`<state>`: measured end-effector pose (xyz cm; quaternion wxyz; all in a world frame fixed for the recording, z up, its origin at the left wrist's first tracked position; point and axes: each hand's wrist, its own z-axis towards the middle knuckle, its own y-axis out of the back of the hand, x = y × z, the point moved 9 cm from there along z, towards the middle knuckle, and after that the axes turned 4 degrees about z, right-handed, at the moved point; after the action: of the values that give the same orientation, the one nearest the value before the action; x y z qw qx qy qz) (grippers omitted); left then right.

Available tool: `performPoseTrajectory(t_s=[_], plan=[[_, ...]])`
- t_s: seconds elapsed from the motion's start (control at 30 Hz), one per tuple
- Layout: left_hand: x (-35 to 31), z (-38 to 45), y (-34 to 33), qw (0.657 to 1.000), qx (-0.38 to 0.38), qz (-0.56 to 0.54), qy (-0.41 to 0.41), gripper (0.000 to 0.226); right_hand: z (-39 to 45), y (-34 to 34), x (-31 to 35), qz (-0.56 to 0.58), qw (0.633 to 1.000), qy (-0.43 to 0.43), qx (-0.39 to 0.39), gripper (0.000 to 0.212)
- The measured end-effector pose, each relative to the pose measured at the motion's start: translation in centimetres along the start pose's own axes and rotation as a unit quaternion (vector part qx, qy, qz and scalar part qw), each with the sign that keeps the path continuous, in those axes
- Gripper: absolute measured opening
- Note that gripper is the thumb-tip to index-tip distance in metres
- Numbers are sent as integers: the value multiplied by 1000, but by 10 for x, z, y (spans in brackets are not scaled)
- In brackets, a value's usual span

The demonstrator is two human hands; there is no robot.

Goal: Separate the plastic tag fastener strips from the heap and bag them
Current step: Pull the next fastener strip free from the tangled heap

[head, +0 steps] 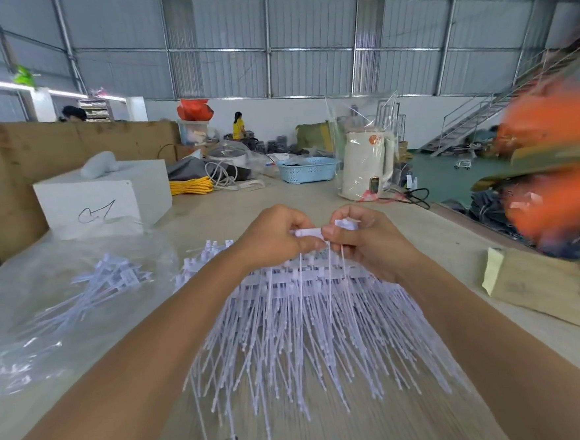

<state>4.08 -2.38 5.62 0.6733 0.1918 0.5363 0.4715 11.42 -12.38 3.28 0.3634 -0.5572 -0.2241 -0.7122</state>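
A heap of white plastic tag fastener strips (303,335) lies on the table in front of me, their thin tails fanning toward me. Above its far end my left hand (269,238) and my right hand (365,242) meet. Both pinch the heads of a few fasteners (308,233), whose tails hang down to the heap. At the left lies a clear plastic bag (30,306) holding a bundle of separated fasteners (110,277).
A white foam box (108,194) stands at the back left, a blue basket (307,170) and a bagged cream kettle (367,166) behind. A cardboard box (533,288) lies at the right table edge. Blurred orange items (552,167) fill the right.
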Motion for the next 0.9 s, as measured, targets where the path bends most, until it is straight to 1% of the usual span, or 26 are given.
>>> performPoseTrajectory(t_s=[0.07,0.13,0.2,0.3,0.37,0.47,0.53,0.6,0.67,0.73,0.77,0.83,0.9], plan=[[1,-2,0,999,3,-39,5,10,0,0,-3,17,1000,-19,-5,16],[2,-2,1,999,0,-42,7,13,1,1,-5,26,999,-33,-21,15],[1,-2,2,999,-5,-37,8,16,2,3,-6,0,999,-30,-43,21],[-1,-2,3,999,-12,-29,6,14,2,3,-7,-29,997,-38,-62,27],[-3,-2,2,1000,-14,-15,3,9,0,0,-9,-47,996,-55,-57,34],[-6,-2,1,1000,-20,4,0,10,0,-4,-10,-115,990,-61,-51,49],[-6,-2,3,1000,-25,2,1,11,0,-4,-6,-146,987,-42,-54,52],[-7,-3,3,1000,-22,-15,3,12,0,-4,-1,-162,985,-11,-60,48],[-8,-5,2,998,-9,-56,8,11,1,-1,2,-153,985,11,-79,51],[-10,-5,1,996,3,-84,15,9,3,2,2,-136,986,20,-94,46],[-10,-6,1,995,5,-96,20,12,4,2,3,-132,986,26,-98,40],[-12,-7,2,992,7,-122,28,24,4,3,7,-135,984,53,-103,45],[-13,-7,2,990,6,-138,30,30,3,3,14,-145,979,91,-107,47]])
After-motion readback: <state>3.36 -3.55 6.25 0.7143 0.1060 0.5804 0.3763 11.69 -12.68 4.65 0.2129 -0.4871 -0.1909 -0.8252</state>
